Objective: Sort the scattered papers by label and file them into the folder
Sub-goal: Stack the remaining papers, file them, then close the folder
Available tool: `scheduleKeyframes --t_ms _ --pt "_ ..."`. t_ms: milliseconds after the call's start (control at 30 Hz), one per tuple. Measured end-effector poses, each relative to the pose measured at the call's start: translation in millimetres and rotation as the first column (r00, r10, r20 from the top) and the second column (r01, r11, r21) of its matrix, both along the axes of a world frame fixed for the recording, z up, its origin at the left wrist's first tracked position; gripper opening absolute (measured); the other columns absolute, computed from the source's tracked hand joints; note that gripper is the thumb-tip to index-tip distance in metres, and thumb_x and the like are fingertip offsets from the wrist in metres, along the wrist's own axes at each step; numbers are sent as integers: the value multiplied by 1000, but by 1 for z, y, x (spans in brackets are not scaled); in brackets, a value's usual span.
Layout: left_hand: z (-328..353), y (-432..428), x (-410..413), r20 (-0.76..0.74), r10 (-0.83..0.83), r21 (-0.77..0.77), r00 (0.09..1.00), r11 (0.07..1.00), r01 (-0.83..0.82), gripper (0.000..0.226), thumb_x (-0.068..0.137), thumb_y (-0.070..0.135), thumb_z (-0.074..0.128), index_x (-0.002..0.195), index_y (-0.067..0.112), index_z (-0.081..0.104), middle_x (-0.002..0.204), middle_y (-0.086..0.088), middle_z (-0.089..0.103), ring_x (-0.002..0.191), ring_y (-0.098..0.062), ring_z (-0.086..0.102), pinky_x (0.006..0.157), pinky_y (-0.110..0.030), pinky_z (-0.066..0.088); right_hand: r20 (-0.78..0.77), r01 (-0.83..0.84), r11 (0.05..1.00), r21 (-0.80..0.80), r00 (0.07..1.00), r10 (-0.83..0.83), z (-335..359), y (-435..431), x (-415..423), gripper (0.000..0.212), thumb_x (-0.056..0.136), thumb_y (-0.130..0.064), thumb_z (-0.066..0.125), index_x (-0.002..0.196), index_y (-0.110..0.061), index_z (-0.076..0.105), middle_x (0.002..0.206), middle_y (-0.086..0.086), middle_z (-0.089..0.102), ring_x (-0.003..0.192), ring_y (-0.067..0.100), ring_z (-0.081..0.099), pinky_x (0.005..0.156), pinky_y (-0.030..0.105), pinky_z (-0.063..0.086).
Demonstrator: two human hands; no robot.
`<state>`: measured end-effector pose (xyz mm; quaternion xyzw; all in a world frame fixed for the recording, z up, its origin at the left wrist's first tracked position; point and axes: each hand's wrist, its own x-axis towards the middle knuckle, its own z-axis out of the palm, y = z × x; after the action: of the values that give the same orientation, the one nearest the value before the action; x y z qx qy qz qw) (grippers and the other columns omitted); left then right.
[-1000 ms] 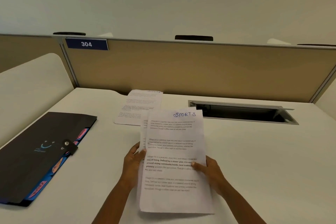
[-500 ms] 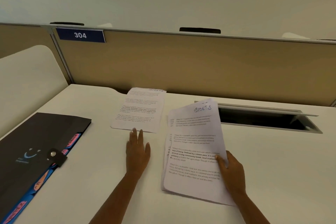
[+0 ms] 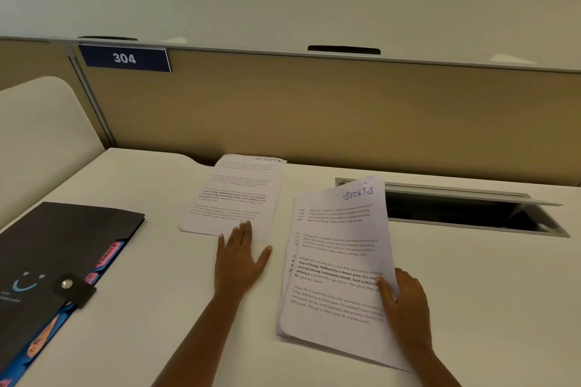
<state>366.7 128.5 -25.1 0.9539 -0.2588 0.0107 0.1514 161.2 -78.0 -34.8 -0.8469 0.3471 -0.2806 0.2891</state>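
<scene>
White table (image 3: pixel 151 317) in cubicle 304, tan partition (image 3: pixel 345 116) behind. Right hand (image 3: pixel 405 302) pinches the SPORTS stack (image 3: pixel 336 264) by its edge, likely to keep sorted sheets together. Left hand (image 3: pixel 240 256), fingers flat and extended, touches the loose SPORTS sheet (image 3: pixel 235 195), probably to gather it. Black expanding folder (image 3: pixel 59 248) lies left, closed.

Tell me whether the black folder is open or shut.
Shut. The black folder lies flat on the desk with its strap snapped over the front flap; only coloured tabs stick out along its right edge.
</scene>
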Motion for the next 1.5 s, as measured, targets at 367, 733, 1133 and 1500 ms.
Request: scheduleKeyframes --t_ms 367,733,1133,1500 --pt "11 7 -35 143 5 -60 990 998 3 42 69 38 54 77 -1 68 67 -9 61 51 -21 56 44 -27 46 20 -8 994 105 1000 6 4 2 -6 28 91 -28 49 100 -4 61 93 10 64 85 24 52 75 34 42" --pt "17 28 -63 -10 179 -372 984 913 -170 37 78 -15 55 112 -2 63 104 -22 65 97 -37 63 84 -43 52 14 -56 967 250 998 55 17 28 -39 23 81 -43 45 90 -25 54 87 0 64 79 20 57 61 14 36" --pt "60 19 -165 -106 -82 -674 991 739 -11 38 88 -8 48 122 7 57 90 8 47 83 14 51 77 5 33 -10 -112 889 444 991 130 18 60 -72 43 83 -41 50 116 -13 56 107 5 65 94 22 60 66 15 39" --pt "51 7 -218 -146 -486 -572 862 752 327 32 89 4 52 119 13 59 99 9 53 82 15 51 82 -3 39 40 -82 729 680 996 74 43 50 -75 38 97 -36 36 100 -7 62 108 15 65 97 29 62 89 42 49"
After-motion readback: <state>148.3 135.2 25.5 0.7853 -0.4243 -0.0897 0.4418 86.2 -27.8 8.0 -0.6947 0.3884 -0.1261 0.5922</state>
